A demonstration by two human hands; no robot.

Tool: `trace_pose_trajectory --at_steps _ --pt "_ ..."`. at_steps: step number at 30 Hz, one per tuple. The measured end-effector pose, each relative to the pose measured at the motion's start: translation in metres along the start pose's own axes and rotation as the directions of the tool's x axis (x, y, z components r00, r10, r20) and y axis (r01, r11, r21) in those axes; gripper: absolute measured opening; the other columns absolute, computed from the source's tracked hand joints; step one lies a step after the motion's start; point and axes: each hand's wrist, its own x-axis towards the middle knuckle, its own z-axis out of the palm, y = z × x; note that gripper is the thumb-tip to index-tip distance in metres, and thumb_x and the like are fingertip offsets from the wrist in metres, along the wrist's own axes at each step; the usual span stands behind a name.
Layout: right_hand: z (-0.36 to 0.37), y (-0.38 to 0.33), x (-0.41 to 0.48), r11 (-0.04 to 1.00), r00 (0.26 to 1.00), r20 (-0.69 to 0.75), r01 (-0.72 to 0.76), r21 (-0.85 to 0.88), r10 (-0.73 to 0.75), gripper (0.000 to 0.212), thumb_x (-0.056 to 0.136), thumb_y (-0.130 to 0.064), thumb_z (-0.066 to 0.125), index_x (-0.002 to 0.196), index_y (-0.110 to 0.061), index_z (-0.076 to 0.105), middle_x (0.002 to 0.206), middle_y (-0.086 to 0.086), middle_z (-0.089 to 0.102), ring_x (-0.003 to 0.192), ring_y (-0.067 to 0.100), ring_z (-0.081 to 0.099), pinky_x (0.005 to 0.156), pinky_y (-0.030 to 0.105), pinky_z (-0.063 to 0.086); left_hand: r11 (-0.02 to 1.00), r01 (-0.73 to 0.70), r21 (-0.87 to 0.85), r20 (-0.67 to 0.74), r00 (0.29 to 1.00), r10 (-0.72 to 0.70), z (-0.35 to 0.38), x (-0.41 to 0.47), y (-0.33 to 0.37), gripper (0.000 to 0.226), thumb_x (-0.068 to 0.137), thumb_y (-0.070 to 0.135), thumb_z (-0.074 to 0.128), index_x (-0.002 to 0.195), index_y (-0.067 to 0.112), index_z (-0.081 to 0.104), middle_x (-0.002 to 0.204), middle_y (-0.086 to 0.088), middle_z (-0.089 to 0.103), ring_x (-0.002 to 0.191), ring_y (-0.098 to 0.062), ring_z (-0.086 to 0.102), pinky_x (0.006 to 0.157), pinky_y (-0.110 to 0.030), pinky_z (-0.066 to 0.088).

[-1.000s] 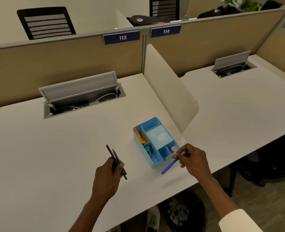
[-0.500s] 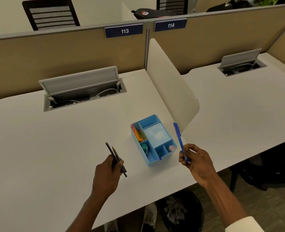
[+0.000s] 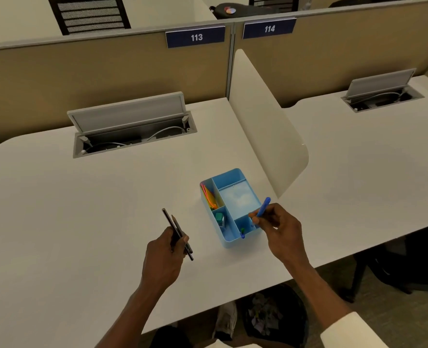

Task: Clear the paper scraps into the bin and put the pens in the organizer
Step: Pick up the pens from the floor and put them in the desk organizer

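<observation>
A light blue organizer (image 3: pixel 233 175) with several compartments stands on the white desk (image 3: pixel 82 209), near its front edge. My right hand (image 3: pixel 280 231) grips a blue pen (image 3: pixel 263 206) nearly upright, its lower end over the organizer's front right compartment. My left hand (image 3: pixel 165 257), left of the organizer, is closed on two black pens (image 3: pixel 175 228). A black bin (image 3: pixel 270 317) with paper scraps sits on the floor under the desk edge.
Orange strips (image 3: pixel 209 197) and a green item (image 3: pixel 219 219) fill the organizer's left compartments. A cream divider panel (image 3: pixel 265 124) rises right of it. An open grey cable tray (image 3: pixel 132 126) is sunk in the desk further back. A second desk lies to the right.
My right hand lifted the blue pen off the desk beside the organizer, turned it upright and brought it over the front right compartment. My left hand kept its two black pens.
</observation>
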Motion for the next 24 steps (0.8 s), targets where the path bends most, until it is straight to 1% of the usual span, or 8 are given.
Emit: trace_pose_trajectory --at_steps 3,6,8,11,13,18,21,24 --pt "0.005 0.004 0.003 0.993 0.996 -0.032 0.084 -0.087 -0.087 0.013 0.092 -0.016 0.081 0.101 -0.021 0.074 0.100 -0.011 0.079 0.094 0.012 0.075 0.081 0.021 0.062 1.000 0.004 -0.005 -0.004 1.000 -0.004 0.003 0.001 0.003 0.007 0.101 0.032 0.065 0.095 0.033 0.063 0.082 0.010 0.078 0.074 0.001 0.077 0.072 -0.019 0.060" --pt "0.008 0.009 0.007 0.980 0.993 -0.009 0.118 -0.158 -0.121 0.015 0.091 -0.013 0.081 0.103 -0.017 0.074 0.102 -0.009 0.079 0.093 0.011 0.075 0.080 0.021 0.062 1.000 0.001 0.004 -0.006 1.000 -0.001 0.007 0.001 0.006 0.010 0.101 0.033 0.066 0.093 0.038 0.061 0.082 0.012 0.078 0.075 0.002 0.076 0.071 -0.016 0.059" --pt "0.008 0.015 0.009 0.960 0.986 0.018 0.166 -0.227 -0.167 0.016 0.090 -0.011 0.082 0.104 -0.013 0.075 0.102 -0.006 0.079 0.091 0.008 0.075 0.078 0.013 0.059 1.000 0.007 0.007 -0.010 1.000 -0.007 0.008 0.000 0.007 0.014 0.101 0.033 0.065 0.090 0.039 0.059 0.082 0.014 0.077 0.074 0.003 0.076 0.069 -0.013 0.058" --pt "0.007 0.021 0.010 0.944 0.983 0.050 0.181 -0.277 -0.174 0.021 0.088 -0.010 0.084 0.106 -0.009 0.075 0.101 0.000 0.080 0.088 0.012 0.076 0.075 0.004 0.053 1.000 0.013 -0.001 -0.016 1.000 -0.013 0.009 -0.002 0.011 0.010 0.102 0.033 0.065 0.093 0.037 0.061 0.084 0.013 0.077 0.074 0.001 0.076 0.069 -0.011 0.058" --pt "0.006 0.023 0.009 0.942 0.984 0.057 0.179 -0.283 -0.170 0.024 0.086 -0.010 0.086 0.106 -0.009 0.074 0.100 0.001 0.079 0.087 0.013 0.076 0.075 0.005 0.055 1.000 0.024 -0.016 -0.019 1.000 -0.024 0.010 -0.003 0.012 0.004 0.101 0.032 0.065 0.100 0.028 0.065 0.087 0.009 0.078 0.075 -0.006 0.078 0.075 -0.018 0.062" --pt "0.005 0.022 0.007 0.954 0.983 0.046 0.185 -0.235 -0.179 0.033 0.079 -0.009 0.092 0.107 -0.015 0.074 0.097 -0.004 0.077 0.088 0.014 0.076 0.079 0.018 0.063 0.999 0.028 -0.015 -0.032 0.999 -0.029 0.009 -0.008 0.021 0.015 0.101 0.029 0.067 0.109 0.017 0.068 0.094 0.002 0.079 0.080 -0.014 0.079 0.084 -0.030 0.065" --pt "0.002 0.022 0.006 0.953 0.981 0.049 0.194 -0.233 -0.188 0.037 0.078 -0.009 0.092 0.110 -0.014 0.074 0.100 -0.004 0.078 0.089 0.014 0.077 0.079 0.020 0.064 1.000 0.004 0.004 -0.070 0.998 -0.004 0.006 -0.006 0.030 0.019 0.098 0.029 0.072 0.109 0.014 0.072 0.096 0.002 0.077 0.082 -0.017 0.077 0.082 -0.034 0.065" --pt "-0.001 0.023 0.002 0.951 0.981 0.039 0.192 -0.241 -0.188 0.042 0.078 -0.011 0.092 0.115 -0.012 0.073 0.102 -0.002 0.077 0.091 0.010 0.075 0.080 0.019 0.064 0.999 -0.045 -0.025 -0.119 0.992 0.042 0.001 0.006 0.049 0.018 0.094 0.028 0.077 0.104 0.014 0.074 0.094 0.001 0.077 0.077 -0.014 0.077 0.076 -0.038 0.067"
